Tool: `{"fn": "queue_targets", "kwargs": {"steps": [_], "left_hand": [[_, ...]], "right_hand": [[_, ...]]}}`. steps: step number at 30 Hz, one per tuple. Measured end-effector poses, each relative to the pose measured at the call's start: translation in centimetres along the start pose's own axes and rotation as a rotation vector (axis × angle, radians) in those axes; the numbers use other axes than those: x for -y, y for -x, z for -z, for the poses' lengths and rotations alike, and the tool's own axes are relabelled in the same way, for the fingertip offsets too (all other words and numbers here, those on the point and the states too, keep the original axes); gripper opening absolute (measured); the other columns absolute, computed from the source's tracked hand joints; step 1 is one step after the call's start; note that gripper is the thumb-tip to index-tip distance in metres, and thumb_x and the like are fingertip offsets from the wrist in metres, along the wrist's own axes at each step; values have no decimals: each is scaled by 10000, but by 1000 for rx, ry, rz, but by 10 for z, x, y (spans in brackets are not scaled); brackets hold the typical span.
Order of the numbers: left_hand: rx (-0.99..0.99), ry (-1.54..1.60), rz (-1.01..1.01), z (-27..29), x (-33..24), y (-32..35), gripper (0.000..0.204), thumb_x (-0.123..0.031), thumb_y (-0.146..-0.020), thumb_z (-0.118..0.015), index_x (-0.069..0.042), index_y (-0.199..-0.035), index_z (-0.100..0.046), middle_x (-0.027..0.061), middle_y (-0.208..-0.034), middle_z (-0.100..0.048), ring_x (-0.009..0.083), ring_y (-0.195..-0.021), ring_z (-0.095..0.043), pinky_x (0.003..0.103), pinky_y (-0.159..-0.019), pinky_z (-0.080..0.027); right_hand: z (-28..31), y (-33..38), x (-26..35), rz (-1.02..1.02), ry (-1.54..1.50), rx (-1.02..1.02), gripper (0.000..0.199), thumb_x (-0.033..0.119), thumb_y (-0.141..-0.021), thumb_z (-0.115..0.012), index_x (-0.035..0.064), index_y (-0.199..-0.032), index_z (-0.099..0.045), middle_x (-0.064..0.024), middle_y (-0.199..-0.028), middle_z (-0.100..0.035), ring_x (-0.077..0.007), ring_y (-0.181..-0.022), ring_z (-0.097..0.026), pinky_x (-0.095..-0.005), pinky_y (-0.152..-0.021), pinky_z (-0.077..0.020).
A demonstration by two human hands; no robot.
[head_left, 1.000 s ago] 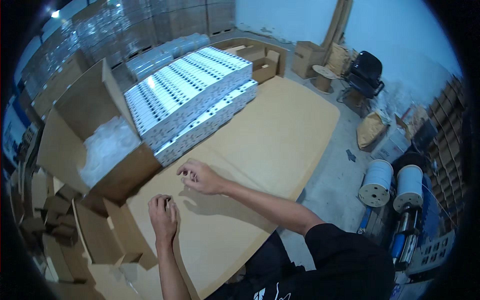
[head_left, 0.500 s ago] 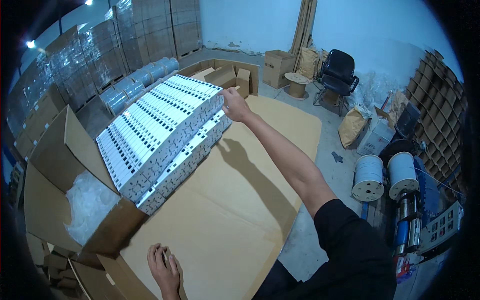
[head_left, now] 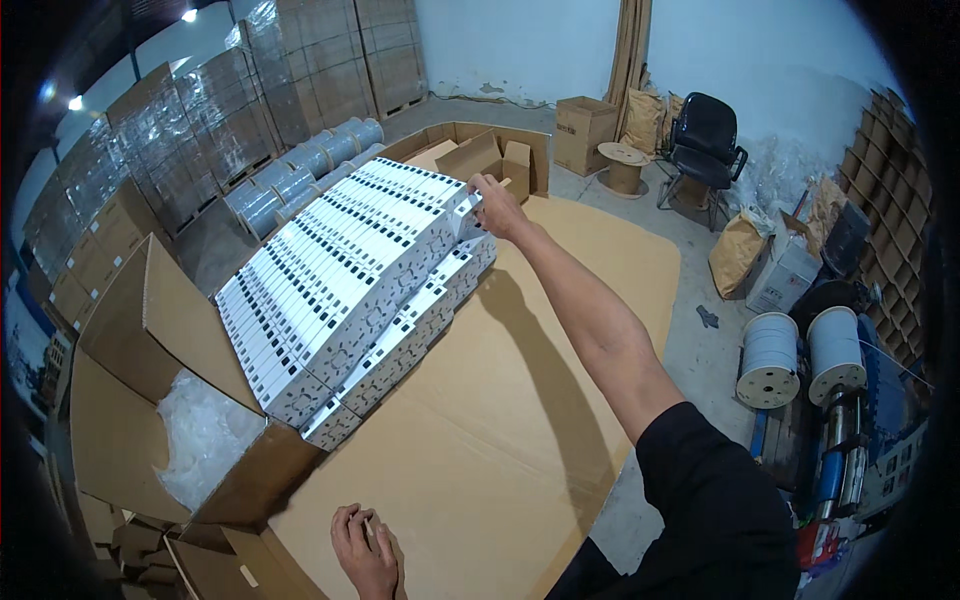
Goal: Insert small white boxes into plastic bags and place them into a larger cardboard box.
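Two layers of long white profiles with dark slots and cut-out patterned ends form a stack (head_left: 340, 260) on a cardboard-covered table (head_left: 480, 410). At the far right end of the upper layer, my right hand (head_left: 497, 207) pinches the end of one white profile (head_left: 466, 217), which sits slightly apart from the row. My fingers partly hide it. Near the front of the table my left hand (head_left: 362, 548) rests on the cardboard, its fingers loosely bent and apart, holding nothing.
Left of the stack stands an open carton (head_left: 225, 480) with clear plastic bags (head_left: 205, 440). Behind lies another open cardboard box (head_left: 470, 155). Wrapped rolls (head_left: 300, 170), a black chair (head_left: 703, 150) and white cable spools (head_left: 768, 360) stand on the floor around.
The view has shifted, so everything sits further right. The profile in my right hand has come slightly away from the row's end. My left hand stays on the cardboard.
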State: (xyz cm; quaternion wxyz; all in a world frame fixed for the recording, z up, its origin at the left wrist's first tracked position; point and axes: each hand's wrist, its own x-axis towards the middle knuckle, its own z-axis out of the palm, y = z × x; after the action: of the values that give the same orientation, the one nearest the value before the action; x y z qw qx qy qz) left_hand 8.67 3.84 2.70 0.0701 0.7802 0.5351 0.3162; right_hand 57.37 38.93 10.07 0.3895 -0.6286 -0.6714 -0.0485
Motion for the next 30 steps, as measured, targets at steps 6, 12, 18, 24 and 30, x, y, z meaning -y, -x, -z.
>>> {"fn": "queue_targets", "kwargs": {"steps": [6, 12, 18, 24, 30], "left_hand": [[40, 55, 143, -6, 13, 17, 248, -31, -852, -644, -17, -1097, -615, 183, -1261, -561, 394, -1268, -492, 497, -1086, -386], [49, 86, 125, -3, 13, 18, 225, -19, -872, -637, -15, -1096, -613, 184, -1253, -554, 366, -1251, -494, 458, -1062, -407], [-3, 188, 191, 6, 27, 8, 218, -34, -902, -647, 9, -1111, -606, 169, -1134, -607, 330, -1108, -591, 412, -987, -476], [-88, 774, 480, 14, 49, 8, 252, -81, -970, -630, 17, -1199, -588, 130, -1164, -637, 215, -1039, -638, 336, -899, -536], [-105, 1224, 618, 29, 58, 6, 332, -256, -1066, -536, 9, -1265, -543, 134, -1032, -678, 196, -924, -685, 305, -825, -572]], "right_hand": [[8, 5, -9, 62, 49, 40, 293, -17, -829, -690, 102, -1088, -623, -131, -1108, -574, -366, -1057, -593, -443, -895, -493], [45, 31, 1, 76, 17, -72, 228, -34, -836, -662, 84, -1031, -659, -139, -1025, -605, -357, -1007, -605, -424, -883, -497], [60, 88, 68, 134, -188, -120, 271, -84, -840, -604, 40, -1079, -636, -154, -1042, -620, -353, -930, -637, -413, -785, -537], [16, 190, 206, 103, -499, 65, 354, -135, -860, -580, 2, -1186, -603, -120, -1097, -620, -197, -829, -704, -294, -687, -582], [-36, 258, 337, 148, -799, 282, 334, -132, -845, -629, -8, -1155, -613, -115, -1110, -638, -194, -883, -710, -286, -713, -592]]}}
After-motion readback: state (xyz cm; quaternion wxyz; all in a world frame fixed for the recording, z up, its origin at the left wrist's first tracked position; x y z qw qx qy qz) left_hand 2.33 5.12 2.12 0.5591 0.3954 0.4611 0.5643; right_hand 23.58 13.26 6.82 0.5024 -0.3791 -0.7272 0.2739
